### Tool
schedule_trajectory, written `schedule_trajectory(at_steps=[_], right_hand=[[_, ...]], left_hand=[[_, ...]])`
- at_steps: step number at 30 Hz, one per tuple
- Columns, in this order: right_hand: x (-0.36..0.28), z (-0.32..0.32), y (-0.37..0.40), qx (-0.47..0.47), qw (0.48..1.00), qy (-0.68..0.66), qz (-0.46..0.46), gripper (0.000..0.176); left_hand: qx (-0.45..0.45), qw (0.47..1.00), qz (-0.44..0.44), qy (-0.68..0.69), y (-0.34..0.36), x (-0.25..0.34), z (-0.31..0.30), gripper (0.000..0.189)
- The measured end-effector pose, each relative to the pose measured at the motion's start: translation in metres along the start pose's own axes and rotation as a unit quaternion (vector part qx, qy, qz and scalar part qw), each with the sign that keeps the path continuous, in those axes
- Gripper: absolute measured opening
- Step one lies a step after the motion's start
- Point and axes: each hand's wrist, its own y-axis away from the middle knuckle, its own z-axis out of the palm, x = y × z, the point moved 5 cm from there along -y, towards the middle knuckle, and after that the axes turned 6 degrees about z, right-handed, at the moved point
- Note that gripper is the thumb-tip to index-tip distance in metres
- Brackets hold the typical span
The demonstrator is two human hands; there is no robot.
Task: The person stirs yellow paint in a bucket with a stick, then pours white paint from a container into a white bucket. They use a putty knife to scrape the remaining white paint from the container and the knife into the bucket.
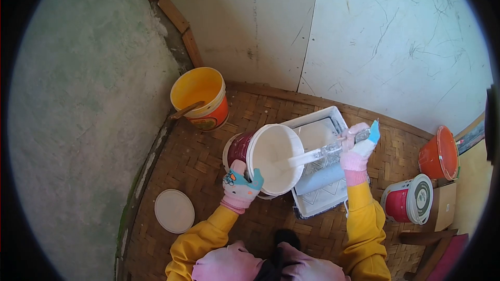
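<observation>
A paint bucket (240,148) with a white-coated inside tilts to the right beside a white paint tray (315,208). At the bucket's near left rim is my left hand (242,186), in a patterned glove and closed on it. My right hand (359,143), also gloved, is wrapped round the handle of a paint-coated stirring stick (312,156), held over the tray. The stick's far end reaches into the bucket's mouth. A blue-grey roller (319,178) lies in the tray, below the stick.
A yellow-orange bucket (211,114) with a wooden stick stands at the back left. A round white lid (174,211) lies on the woven floor. To the right are an orange bucket (431,157), a lidded tub (397,201) and a cardboard box (444,207). Walls rise left and behind.
</observation>
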Motion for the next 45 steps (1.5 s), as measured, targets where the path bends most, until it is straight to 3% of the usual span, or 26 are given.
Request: schedule_trajectory(at_steps=[2,3,5,14,20,24,29,32,38,45], right_hand=[[0.022,-0.015,0.007,0.109,0.949,-0.188,0.230,0.030],[0.024,-0.018,0.007,0.107,0.949,-0.188,0.229,0.030],[0.040,-0.037,0.012,0.234,0.922,-0.161,0.264,0.051],[0.064,-0.068,0.017,0.382,0.876,-0.191,0.225,0.051],[0.047,-0.083,-0.006,0.366,0.887,-0.233,0.162,0.052],[0.017,-0.072,-0.008,0.370,0.874,-0.243,0.199,0.055],[-0.005,-0.069,-0.019,0.299,0.892,-0.289,0.178,0.058],[-0.015,-0.068,-0.021,0.298,0.894,-0.285,0.175,0.059],[-0.021,-0.068,-0.030,0.239,0.900,-0.318,0.175,0.059],[-0.032,-0.062,-0.037,0.236,0.895,-0.333,0.178,0.059]], left_hand=[[-0.001,1.000,-0.002,-0.006,0.002,-0.002,0.000,0.017],[0.000,1.000,-0.002,-0.006,0.003,-0.002,0.001,0.017],[-0.010,1.000,-0.022,-0.017,0.004,-0.004,0.002,0.021],[0.014,0.998,-0.039,-0.039,-0.002,-0.010,0.000,0.018],[0.033,0.995,-0.090,-0.013,-0.007,-0.019,0.000,0.018],[0.029,0.994,-0.103,-0.008,-0.013,-0.014,-0.001,0.020],[0.065,0.987,-0.138,0.056,-0.018,-0.018,-0.005,0.022],[0.020,0.984,-0.178,-0.022,-0.013,-0.032,-0.003,0.018],[0.043,0.982,-0.182,0.025,-0.015,-0.033,-0.001,0.020],[0.067,0.982,-0.176,0.017,-0.017,-0.028,-0.003,0.024]])
